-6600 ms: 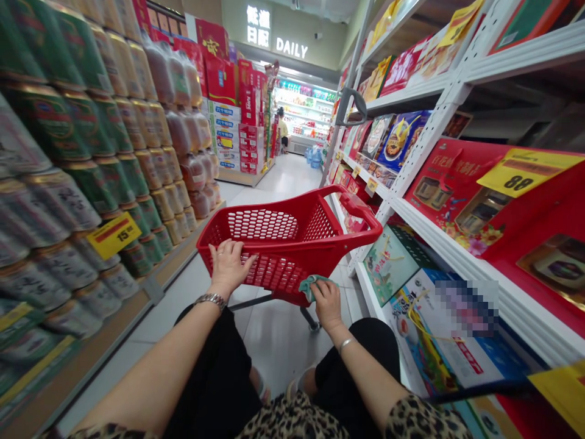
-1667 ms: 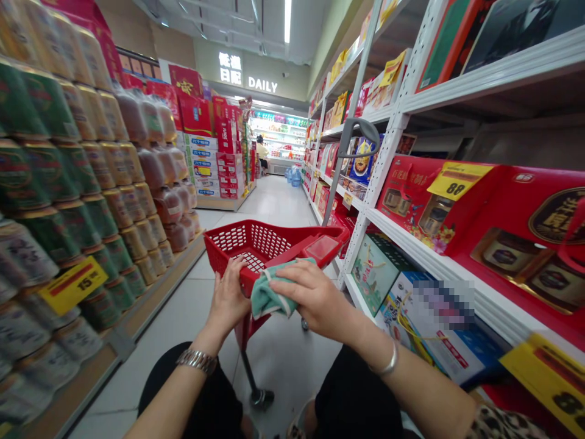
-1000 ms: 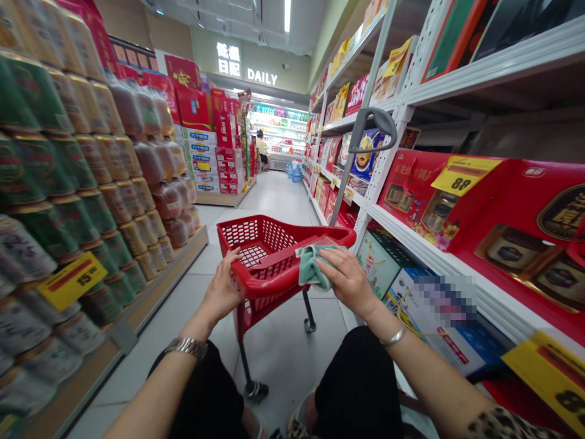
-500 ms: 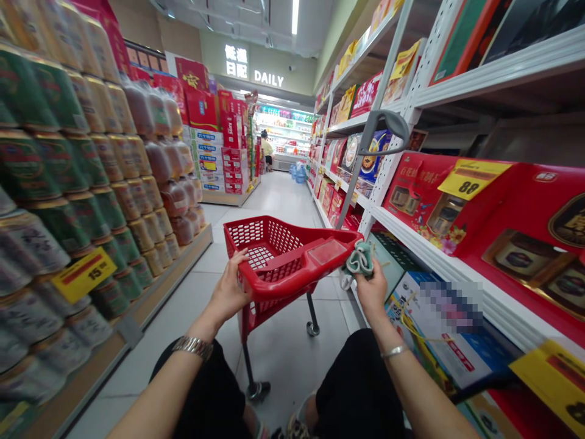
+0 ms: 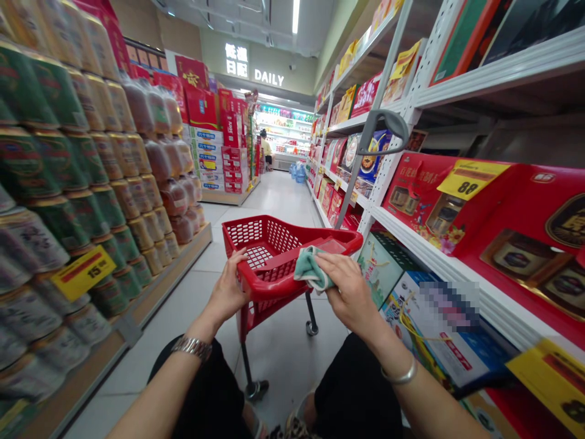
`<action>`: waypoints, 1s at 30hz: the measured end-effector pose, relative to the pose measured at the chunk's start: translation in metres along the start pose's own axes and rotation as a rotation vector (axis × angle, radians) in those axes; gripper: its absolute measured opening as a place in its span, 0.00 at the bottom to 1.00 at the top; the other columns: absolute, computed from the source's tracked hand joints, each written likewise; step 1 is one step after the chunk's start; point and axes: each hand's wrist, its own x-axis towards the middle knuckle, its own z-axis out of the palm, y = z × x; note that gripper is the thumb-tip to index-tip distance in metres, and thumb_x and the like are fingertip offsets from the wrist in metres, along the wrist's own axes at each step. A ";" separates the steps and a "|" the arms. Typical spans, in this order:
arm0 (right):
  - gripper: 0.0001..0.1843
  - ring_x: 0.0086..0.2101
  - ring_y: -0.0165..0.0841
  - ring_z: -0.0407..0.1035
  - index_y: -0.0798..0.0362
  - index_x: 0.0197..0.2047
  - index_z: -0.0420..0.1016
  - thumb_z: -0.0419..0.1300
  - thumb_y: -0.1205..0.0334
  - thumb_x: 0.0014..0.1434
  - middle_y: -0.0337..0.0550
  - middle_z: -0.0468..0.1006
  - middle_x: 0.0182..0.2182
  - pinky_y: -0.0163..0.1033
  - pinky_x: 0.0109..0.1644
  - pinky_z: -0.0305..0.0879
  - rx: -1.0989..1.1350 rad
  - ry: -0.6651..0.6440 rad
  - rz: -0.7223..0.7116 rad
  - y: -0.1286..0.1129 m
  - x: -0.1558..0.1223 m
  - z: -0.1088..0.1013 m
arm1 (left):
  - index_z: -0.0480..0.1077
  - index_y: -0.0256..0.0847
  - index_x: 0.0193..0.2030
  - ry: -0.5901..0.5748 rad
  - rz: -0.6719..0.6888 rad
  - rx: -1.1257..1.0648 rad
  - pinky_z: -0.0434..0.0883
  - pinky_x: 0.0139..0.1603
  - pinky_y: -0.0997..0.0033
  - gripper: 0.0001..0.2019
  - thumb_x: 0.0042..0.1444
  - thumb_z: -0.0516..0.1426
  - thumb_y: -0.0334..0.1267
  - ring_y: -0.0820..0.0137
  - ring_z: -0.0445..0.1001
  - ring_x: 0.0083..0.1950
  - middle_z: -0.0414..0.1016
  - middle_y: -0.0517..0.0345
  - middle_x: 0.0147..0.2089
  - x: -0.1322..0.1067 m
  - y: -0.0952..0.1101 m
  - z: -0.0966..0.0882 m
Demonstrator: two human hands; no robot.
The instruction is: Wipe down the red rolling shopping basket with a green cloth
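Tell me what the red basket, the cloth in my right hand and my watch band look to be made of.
The red basket looks like moulded plastic: glossy, with lattice holes in its walls. The cloth under the right hand is soft teal fabric, matte and bunched, perhaps microfibre. The watch band is likely metal: silvery, linked, glinting.

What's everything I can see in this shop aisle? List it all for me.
trolley basket: one, red, mid-aisle on wheels
pull handle: one, grey, raised behind basket
cloth: one, green, on basket's rim
cans: many, green and gold, stacked left
gift boxes: many, mostly red, right shelves
price tags: three, yellow, both sides
sign: one, lit white, far wall
person: one, distant, aisle end
left hand: one, gripping basket's rim
right hand: one, pressing the cloth
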 end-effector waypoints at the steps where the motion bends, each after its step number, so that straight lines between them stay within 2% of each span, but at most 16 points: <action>1: 0.33 0.57 0.42 0.71 0.43 0.66 0.71 0.52 0.75 0.61 0.47 0.78 0.59 0.52 0.60 0.67 0.002 -0.054 -0.021 -0.004 0.007 -0.002 | 0.59 0.44 0.59 0.000 0.006 -0.002 0.66 0.72 0.42 0.33 0.46 0.66 0.36 0.51 0.63 0.75 0.64 0.38 0.72 0.000 0.001 0.000; 7: 0.30 0.51 0.41 0.72 0.50 0.62 0.74 0.53 0.77 0.60 0.49 0.79 0.56 0.48 0.55 0.66 -0.118 -0.383 -0.078 -0.015 0.064 -0.003 | 0.59 0.43 0.60 -0.012 0.009 -0.017 0.64 0.73 0.40 0.33 0.47 0.65 0.35 0.49 0.61 0.76 0.64 0.38 0.72 0.000 0.002 -0.001; 12: 0.21 0.45 0.41 0.73 0.47 0.50 0.81 0.58 0.76 0.59 0.46 0.82 0.46 0.44 0.48 0.67 -0.300 -0.646 -0.124 -0.018 0.103 0.001 | 0.60 0.42 0.61 -0.023 -0.004 -0.008 0.65 0.72 0.41 0.34 0.46 0.65 0.34 0.49 0.58 0.77 0.63 0.38 0.72 -0.002 0.002 -0.001; 16: 0.17 0.45 0.40 0.76 0.46 0.44 0.83 0.60 0.75 0.58 0.46 0.83 0.44 0.41 0.46 0.67 -0.360 -0.802 -0.169 -0.019 0.129 0.002 | 0.60 0.42 0.60 -0.010 -0.001 -0.006 0.64 0.72 0.40 0.35 0.45 0.66 0.33 0.48 0.58 0.77 0.64 0.37 0.72 -0.004 0.003 0.002; 19: 0.18 0.48 0.41 0.77 0.46 0.46 0.83 0.61 0.74 0.58 0.45 0.84 0.47 0.38 0.47 0.67 -0.388 -0.898 -0.149 -0.017 0.149 0.011 | 0.60 0.43 0.61 0.003 0.017 -0.008 0.64 0.73 0.41 0.35 0.45 0.66 0.32 0.49 0.58 0.77 0.64 0.38 0.72 -0.005 0.003 0.002; 22: 0.20 0.50 0.39 0.77 0.48 0.51 0.83 0.61 0.74 0.58 0.45 0.84 0.49 0.35 0.48 0.66 -0.324 -0.977 -0.138 -0.015 0.162 0.031 | 0.60 0.43 0.61 0.009 0.036 -0.009 0.65 0.72 0.42 0.35 0.45 0.66 0.32 0.49 0.60 0.76 0.64 0.38 0.72 -0.007 0.001 0.002; 26: 0.28 0.49 0.36 0.77 0.45 0.54 0.83 0.60 0.78 0.55 0.41 0.85 0.50 0.31 0.48 0.66 -0.208 -1.049 -0.157 -0.013 0.165 0.056 | 0.60 0.43 0.61 0.004 0.039 -0.020 0.65 0.73 0.41 0.36 0.45 0.67 0.32 0.49 0.59 0.76 0.64 0.39 0.72 -0.008 -0.001 0.001; 30: 0.33 0.47 0.36 0.78 0.42 0.57 0.81 0.60 0.79 0.53 0.40 0.85 0.49 0.31 0.44 0.66 -0.249 -1.106 -0.106 -0.007 0.165 0.060 | 0.59 0.43 0.62 -0.005 0.032 -0.022 0.64 0.73 0.41 0.35 0.47 0.66 0.32 0.49 0.56 0.77 0.63 0.39 0.73 -0.009 0.000 0.001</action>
